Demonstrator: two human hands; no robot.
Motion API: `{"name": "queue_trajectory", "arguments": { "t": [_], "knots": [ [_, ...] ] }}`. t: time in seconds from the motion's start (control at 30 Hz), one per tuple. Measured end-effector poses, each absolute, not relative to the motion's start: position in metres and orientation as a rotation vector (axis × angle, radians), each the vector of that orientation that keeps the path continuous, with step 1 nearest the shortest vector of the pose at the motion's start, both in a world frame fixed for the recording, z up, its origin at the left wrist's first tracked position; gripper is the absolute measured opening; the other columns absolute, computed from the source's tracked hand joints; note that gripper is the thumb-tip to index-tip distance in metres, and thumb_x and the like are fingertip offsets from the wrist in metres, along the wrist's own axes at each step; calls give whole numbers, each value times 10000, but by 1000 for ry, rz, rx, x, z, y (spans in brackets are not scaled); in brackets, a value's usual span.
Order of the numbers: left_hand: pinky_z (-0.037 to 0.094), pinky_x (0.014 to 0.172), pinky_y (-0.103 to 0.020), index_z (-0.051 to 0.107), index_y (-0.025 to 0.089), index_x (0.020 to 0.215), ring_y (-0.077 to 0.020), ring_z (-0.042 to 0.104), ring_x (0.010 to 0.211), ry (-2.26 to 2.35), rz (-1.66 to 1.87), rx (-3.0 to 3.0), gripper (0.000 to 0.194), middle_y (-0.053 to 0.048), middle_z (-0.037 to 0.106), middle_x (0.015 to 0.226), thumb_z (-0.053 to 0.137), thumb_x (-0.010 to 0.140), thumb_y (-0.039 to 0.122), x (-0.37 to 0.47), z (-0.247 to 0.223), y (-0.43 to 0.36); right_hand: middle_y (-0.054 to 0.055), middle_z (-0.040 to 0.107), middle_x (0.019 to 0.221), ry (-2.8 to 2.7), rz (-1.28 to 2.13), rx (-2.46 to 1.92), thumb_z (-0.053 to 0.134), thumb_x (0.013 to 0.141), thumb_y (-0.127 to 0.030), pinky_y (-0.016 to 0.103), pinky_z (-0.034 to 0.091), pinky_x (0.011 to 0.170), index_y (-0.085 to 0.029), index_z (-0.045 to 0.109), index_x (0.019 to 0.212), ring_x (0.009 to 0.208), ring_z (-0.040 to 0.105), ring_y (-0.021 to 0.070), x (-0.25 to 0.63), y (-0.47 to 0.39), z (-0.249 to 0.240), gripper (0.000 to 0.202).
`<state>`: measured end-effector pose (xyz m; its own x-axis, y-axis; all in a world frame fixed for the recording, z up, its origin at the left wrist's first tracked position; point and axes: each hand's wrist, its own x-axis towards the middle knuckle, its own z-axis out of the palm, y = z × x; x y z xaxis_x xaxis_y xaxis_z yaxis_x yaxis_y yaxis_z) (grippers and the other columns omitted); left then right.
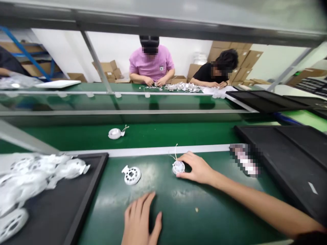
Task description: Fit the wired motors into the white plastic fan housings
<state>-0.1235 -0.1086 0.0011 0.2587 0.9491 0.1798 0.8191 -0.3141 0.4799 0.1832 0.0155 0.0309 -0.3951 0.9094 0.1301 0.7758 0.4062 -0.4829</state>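
My right hand (195,167) has its thumb and fingers closed around a small round white part with wires (178,167), on the green work surface just in front of the white rail. Thin pale wires stick up from its far side. My left hand (140,217) lies low in the middle, fingers stretched out and thumb apart, with nothing in it. Beyond its fingertips lies a white slotted round housing (132,175) with a short tab. Another round white piece with wires (115,133) rests on the green belt past the rail.
At left, a black tray (76,190) holds a heap of white housings (33,177). Black trays (288,160) stand at right beside a pixelated object (246,160). A small pale scrap (196,210) lies nearby. Two people sit across the line; part of another shows far left.
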Motion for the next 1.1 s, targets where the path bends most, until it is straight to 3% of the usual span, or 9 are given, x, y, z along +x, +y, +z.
{"name": "queue_trajectory", "arguments": {
  "t": [0.1,0.2,0.3,0.4,0.5,0.77,0.87,0.97,1.1],
  "knots": [
    [475,1077,-507,376,279,1596,-331,557,1312,1390,576,2361,672,-122,580,1472,619,972,330,-99,13,-86,100,695,1244,-2198,581,-1422,777,857,-585,460,509,985,-251,651,1284,1130,618,296,171,-27,23,557],
    [460,1058,-517,274,239,1631,-368,535,1305,1331,555,2395,875,-155,555,1471,729,905,420,-68,24,-50,106,671,1321,-1974,817,-1448,752,871,-579,426,521,962,-252,591,1404,1143,627,275,177,-24,25,645],
    [466,1026,-522,254,201,1628,-388,570,1254,1299,525,2403,938,-171,603,1395,770,879,430,-43,25,-21,82,746,1070,-1782,987,-1467,559,1000,-540,340,540,794,-195,687,1236,895,680,208,183,-11,25,438],
    [454,1057,-512,225,211,1633,-358,595,1235,1168,526,2354,904,-141,654,1329,749,903,307,-32,16,-10,31,705,756,-1758,1010,-1485,489,1026,-555,295,491,649,-162,742,970,641,606,159,183,-5,18,470],
    [458,1082,-491,242,250,1617,-322,591,1241,1026,535,2220,879,-104,656,1322,754,904,295,-33,4,-12,-5,650,648,-1733,1049,-1486,553,996,-558,259,423,555,-164,746,898,550,531,131,183,-7,10,449],
    [426,1094,-501,399,310,1485,-297,558,1235,849,461,2198,629,-75,601,1308,717,942,291,-37,1,-12,-4,716,750,-1747,960,-1549,657,957,-326,263,394,652,-209,736,813,672,579,136,185,-13,-5,201],
    [436,1035,-483,498,305,1376,-285,564,1145,833,414,2234,471,-60,593,1212,712,956,309,-36,2,-8,-9,716,752,-1757,930,-1578,617,1003,-376,274,410,665,-227,736,871,655,579,135,189,-19,1,232],
    [430,1008,-460,512,286,1341,-278,556,1129,859,419,2228,453,-61,580,1203,736,951,345,-34,1,-8,-9,710,805,-1676,876,-1579,567,1036,-471,273,456,670,-241,702,993,675,608,135,192,-29,11,271],
    [405,982,-447,529,269,1302,-281,561,1127,891,441,2266,418,-58,619,1185,735,958,386,-33,2,-11,4,656,881,-1800,866,-1424,766,903,-474,280,500,705,-253,711,970,752,606,148,185,-42,17,237]
  ]
}}
